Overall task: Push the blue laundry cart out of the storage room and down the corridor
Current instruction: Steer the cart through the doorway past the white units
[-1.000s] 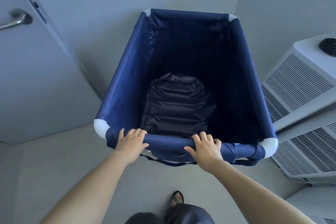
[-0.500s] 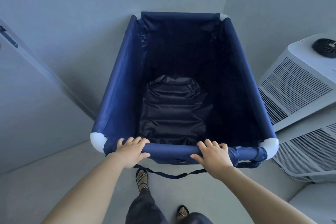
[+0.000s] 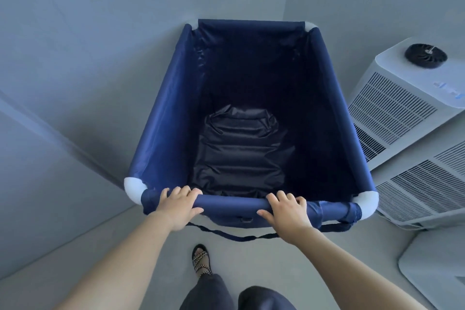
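In the head view, the person is standing behind the blue laundry cart [image 3: 251,118], which is sitting nose-first toward a corner of the grey walls [image 3: 100,58]. The left hand [image 3: 179,205] and the right hand [image 3: 286,214] are both wrapping around the cart's near rail [image 3: 231,205], spaced apart toward its two ends, probably so the push is steering evenly. Inside the cart a dark folded liner [image 3: 241,151] is lying flat on the bottom. Just right of the cart, white vented appliances [image 3: 402,113] are crowding the path (a tight turn, I judge). A small blue marking on the upper unit is too blurred to read.
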`<move>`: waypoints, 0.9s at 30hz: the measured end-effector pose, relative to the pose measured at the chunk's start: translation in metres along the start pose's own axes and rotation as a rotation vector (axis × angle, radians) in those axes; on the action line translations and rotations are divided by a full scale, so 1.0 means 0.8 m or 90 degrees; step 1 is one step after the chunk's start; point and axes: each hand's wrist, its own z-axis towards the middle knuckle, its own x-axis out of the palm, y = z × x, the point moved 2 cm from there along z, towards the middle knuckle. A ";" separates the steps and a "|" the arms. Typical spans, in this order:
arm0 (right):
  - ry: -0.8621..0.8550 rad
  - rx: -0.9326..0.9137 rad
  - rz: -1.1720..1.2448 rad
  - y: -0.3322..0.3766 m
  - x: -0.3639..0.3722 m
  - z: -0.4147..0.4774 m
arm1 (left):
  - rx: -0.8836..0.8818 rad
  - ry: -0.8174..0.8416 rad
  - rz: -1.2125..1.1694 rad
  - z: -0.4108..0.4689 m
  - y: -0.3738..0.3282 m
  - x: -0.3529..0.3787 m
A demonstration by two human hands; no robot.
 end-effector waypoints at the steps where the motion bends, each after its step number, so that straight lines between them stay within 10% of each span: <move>1: 0.000 -0.001 0.004 0.001 0.000 0.000 | -0.010 -0.013 -0.001 0.000 -0.001 0.000; 27: 0.068 -0.106 0.019 0.013 0.044 -0.121 | -0.128 -0.033 -0.046 -0.121 -0.042 0.085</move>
